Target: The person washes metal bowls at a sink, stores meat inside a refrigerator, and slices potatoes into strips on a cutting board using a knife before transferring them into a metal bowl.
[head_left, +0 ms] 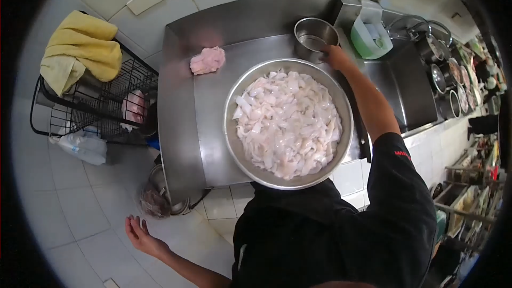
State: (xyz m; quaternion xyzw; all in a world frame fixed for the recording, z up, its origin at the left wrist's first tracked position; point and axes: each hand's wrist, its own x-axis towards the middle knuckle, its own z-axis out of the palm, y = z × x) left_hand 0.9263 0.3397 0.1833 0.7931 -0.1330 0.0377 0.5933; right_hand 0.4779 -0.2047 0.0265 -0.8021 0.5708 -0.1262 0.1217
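Observation:
A wide metal basin [232,144] full of pale, wet strips [290,122], which look like raw meat or seafood, sits at the front edge of the steel counter. Behind it, to the right, stands a small metal pot [308,49]. My right hand [335,57] has its fingers at the rim of this pot, gripping its near right side; the fingertips are partly hidden. Out to the left, over the floor and away from the counter, my left hand [143,239] hangs with fingers loosely apart and nothing in it.
A pink crumpled cloth [208,61] lies on the counter [213,106]. Left stands a black wire rack [96,108] with a yellow towel [85,45]. At right are a green-and-white container [370,37], a sink [405,82] and several metal pots [453,104]. A dark-handled tool [364,141] lies beside the basin.

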